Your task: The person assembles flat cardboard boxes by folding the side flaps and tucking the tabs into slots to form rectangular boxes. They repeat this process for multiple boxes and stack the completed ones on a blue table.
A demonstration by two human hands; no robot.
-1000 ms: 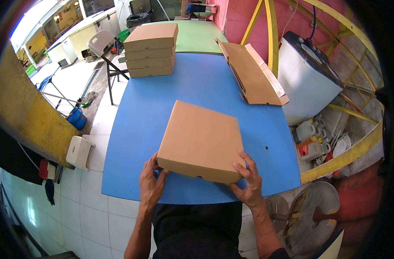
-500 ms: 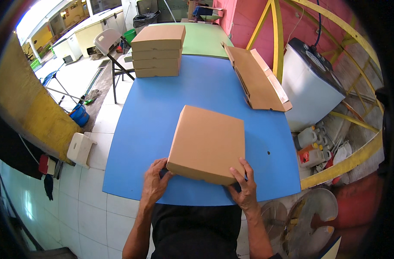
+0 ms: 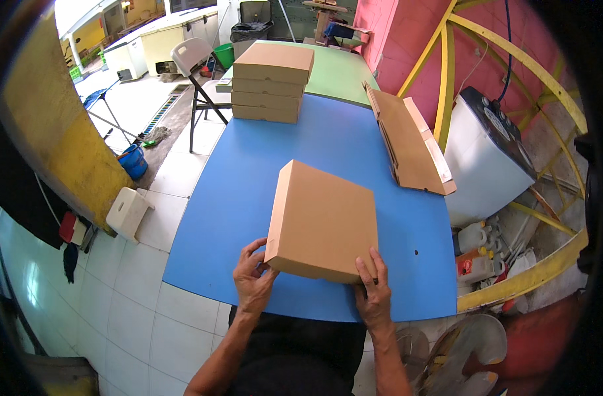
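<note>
A closed brown cardboard box [image 3: 324,221] is at the near part of the blue table [image 3: 212,218]. My left hand [image 3: 253,280] grips its near left corner, with some fingertips hidden behind the box edge. At the near right corner my right hand [image 3: 372,287] holds on, fingers on the lid and thumb low on the front side. The near side looks a little raised, but I cannot tell whether the box is fully off the table. Farther back on the left stands a stack of several similar closed boxes [image 3: 268,86].
Flat, partly folded cardboard [image 3: 413,142] lies along the table's right edge. Beyond it stand a white washing machine [image 3: 489,158] and a yellow metal frame [image 3: 446,86]. A green table [image 3: 344,69] adjoins the far end. Left are a folding chair [image 3: 189,59] and a white stool [image 3: 126,214].
The view has shifted, so the table and stack appear farther right. The box's near edge has tipped up slightly in my hands, and my left hand has a closer hold on its corner.
</note>
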